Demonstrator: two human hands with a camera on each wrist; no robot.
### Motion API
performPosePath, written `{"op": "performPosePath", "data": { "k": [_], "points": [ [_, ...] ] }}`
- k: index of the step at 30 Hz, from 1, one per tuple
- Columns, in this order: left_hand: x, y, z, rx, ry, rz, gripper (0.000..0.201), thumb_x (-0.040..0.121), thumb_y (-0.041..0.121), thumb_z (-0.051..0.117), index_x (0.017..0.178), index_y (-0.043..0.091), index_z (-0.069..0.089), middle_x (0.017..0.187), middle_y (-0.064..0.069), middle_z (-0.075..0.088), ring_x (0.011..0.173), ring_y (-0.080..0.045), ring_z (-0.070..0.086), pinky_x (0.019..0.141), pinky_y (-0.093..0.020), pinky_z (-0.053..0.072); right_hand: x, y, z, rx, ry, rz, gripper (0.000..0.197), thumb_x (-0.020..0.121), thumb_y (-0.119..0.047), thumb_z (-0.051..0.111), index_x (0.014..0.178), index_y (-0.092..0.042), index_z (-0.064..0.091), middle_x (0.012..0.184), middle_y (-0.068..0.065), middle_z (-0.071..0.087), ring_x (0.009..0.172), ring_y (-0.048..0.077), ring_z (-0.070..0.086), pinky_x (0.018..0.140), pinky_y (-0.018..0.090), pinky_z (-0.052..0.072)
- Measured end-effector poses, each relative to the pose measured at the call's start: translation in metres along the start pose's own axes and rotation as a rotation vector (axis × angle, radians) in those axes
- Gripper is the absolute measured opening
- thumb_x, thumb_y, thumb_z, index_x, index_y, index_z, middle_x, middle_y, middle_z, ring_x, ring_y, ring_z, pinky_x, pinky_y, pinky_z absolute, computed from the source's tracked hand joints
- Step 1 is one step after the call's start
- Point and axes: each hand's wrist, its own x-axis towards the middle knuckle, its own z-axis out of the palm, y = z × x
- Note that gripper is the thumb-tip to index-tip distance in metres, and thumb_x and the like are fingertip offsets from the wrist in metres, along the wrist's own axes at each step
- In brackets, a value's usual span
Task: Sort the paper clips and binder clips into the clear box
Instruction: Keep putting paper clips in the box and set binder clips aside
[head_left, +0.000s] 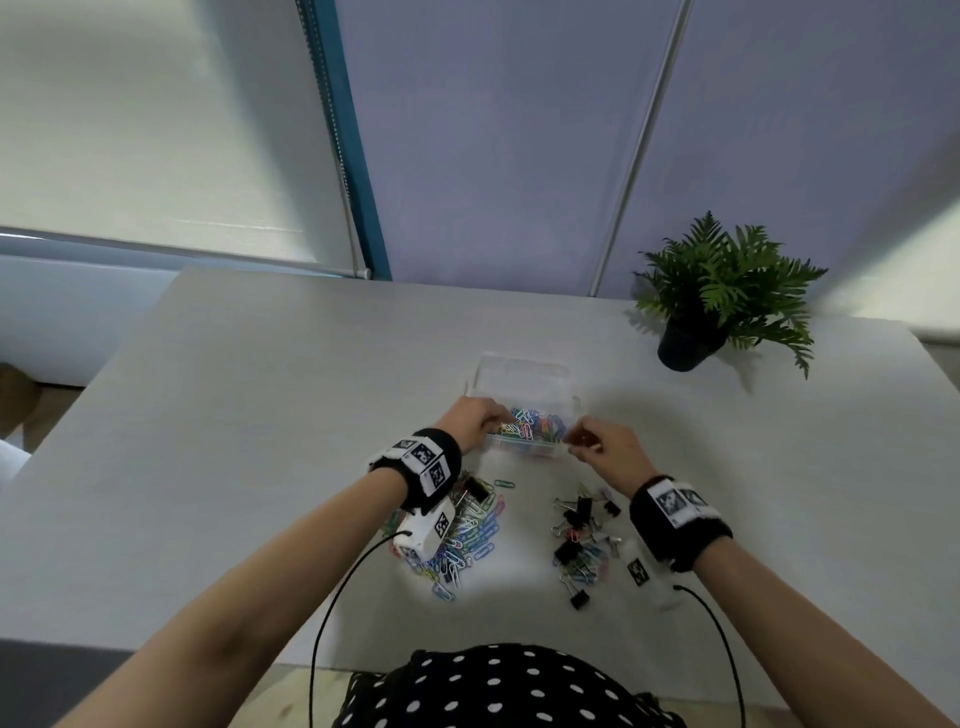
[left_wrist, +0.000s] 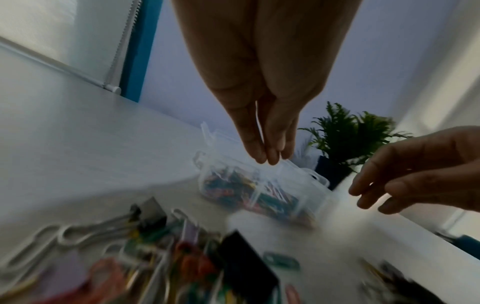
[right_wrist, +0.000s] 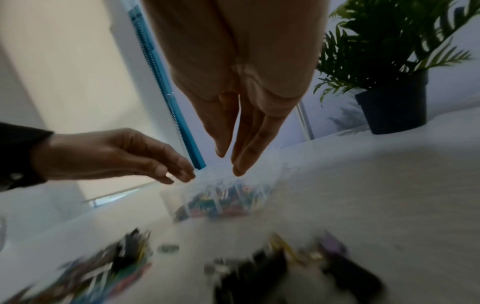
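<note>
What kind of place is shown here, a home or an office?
Probably an office or study: a plain white desk, a roller blind over the window, a potted fern, and stationery clips being sorted.

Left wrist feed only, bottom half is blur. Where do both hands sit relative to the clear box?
Observer: Head view: the left hand is at the left end of the clear plastic box, and the right hand is at its right end.
Operator: Right hand holding anything?
Observer: Right wrist view: its fingers are straight and point down over the box. Nothing shows between them.
Operator: What's unsorted?
Observer: Head view: two piles lie on the white table. Mostly coloured paper clips lie under the left wrist, and mostly black binder clips lie by the right wrist.
</note>
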Motion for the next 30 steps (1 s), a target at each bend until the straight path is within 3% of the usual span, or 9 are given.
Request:
{"op": "performPosePath", "data": {
  "k": [3,6,10,13,16,19,23,27,30],
  "points": [
    [-0.020,0.009,0.020,0.007,-0.062,0.162,0.031,0.090,-0.003,0.045,0.114,0.004,0.064,0.117,-0.015,0.065,0.109,-0.026,0.060,0.102,-0.036,0.043,-0.033,0.018,0.001,-0.112,-0.120,-0.061,0.013,0.079,0.005,0.061,0.089,-0.003,0.065,0.093,0.008,0.067,0.085,0.017,0.059,0.073,0.006,0.041],
    [-0.035,0.028,0.047,0.113,-0.163,0.350,0.031,0.090,0.001,0.051,0.117,0.010,0.062,0.121,-0.013,0.060,0.108,-0.026,0.058,0.095,-0.040,0.049,-0.061,0.032,0.003,-0.323,-0.240,-0.070,0.010,0.079,-0.002,0.060,0.087,-0.008,0.062,0.095,0.010,0.066,0.090,0.026,0.060,0.079,0.028,0.045],
    [-0.038,0.060,0.084,0.345,-0.318,0.537,0.042,0.086,0.002,0.055,0.126,0.016,0.055,0.130,-0.013,0.049,0.116,-0.029,0.046,0.080,-0.041,0.050,-0.085,0.041,0.013,-0.543,-0.306,0.053,0.018,0.087,-0.021,0.053,0.102,-0.012,0.054,0.110,0.008,0.059,0.100,0.026,0.057,0.072,0.033,0.039],
    [-0.037,0.062,0.099,0.474,-0.340,0.486,0.044,0.085,0.005,0.057,0.127,0.013,0.049,0.128,-0.017,0.042,0.119,-0.031,0.040,0.080,-0.045,0.052,-0.097,0.041,0.023,-0.592,-0.304,0.091,0.026,0.088,-0.023,0.050,0.112,-0.012,0.047,0.118,0.007,0.052,0.103,0.028,0.055,0.075,0.035,0.042],
    [-0.040,0.051,0.096,0.462,-0.330,0.428,0.043,0.084,0.008,0.060,0.125,0.012,0.048,0.128,-0.017,0.040,0.118,-0.031,0.040,0.081,-0.049,0.053,-0.100,0.045,0.028,-0.481,-0.230,0.081,0.025,0.084,-0.014,0.053,0.107,-0.008,0.046,0.118,0.010,0.050,0.096,0.030,0.055,0.072,0.033,0.040],
    [-0.047,0.036,0.087,0.397,-0.338,0.381,0.047,0.080,0.009,0.065,0.124,0.012,0.047,0.130,-0.016,0.039,0.118,-0.029,0.042,0.085,-0.047,0.053,-0.100,0.047,0.029,-0.432,-0.186,0.095,0.028,0.083,-0.010,0.056,0.109,-0.007,0.047,0.117,0.011,0.048,0.093,0.030,0.055,0.073,0.032,0.040],
    [-0.056,0.020,0.077,0.346,-0.345,0.315,0.037,0.083,0.008,0.062,0.117,0.014,0.050,0.125,-0.010,0.042,0.104,-0.020,0.046,0.084,-0.037,0.053,-0.100,0.047,0.033,-0.419,-0.192,0.084,0.031,0.080,-0.010,0.058,0.109,-0.007,0.047,0.117,0.011,0.046,0.092,0.029,0.054,0.069,0.028,0.037],
    [-0.051,0.020,0.068,0.343,-0.292,0.346,0.036,0.080,0.025,0.068,0.113,0.018,0.057,0.124,-0.007,0.048,0.112,-0.023,0.044,0.089,-0.038,0.046,-0.100,0.047,0.042,-0.416,-0.216,0.061,0.033,0.078,-0.009,0.058,0.109,-0.010,0.048,0.117,0.008,0.047,0.097,0.025,0.052,0.073,0.031,0.043],
    [-0.041,0.037,0.076,0.307,-0.231,0.327,0.027,0.086,0.019,0.060,0.113,0.013,0.058,0.121,-0.009,0.051,0.113,-0.024,0.046,0.090,-0.039,0.048,-0.098,0.045,0.046,-0.420,-0.220,0.064,0.033,0.077,-0.010,0.060,0.108,-0.012,0.048,0.113,0.006,0.047,0.098,0.022,0.051,0.077,0.033,0.045]
  ]
}}
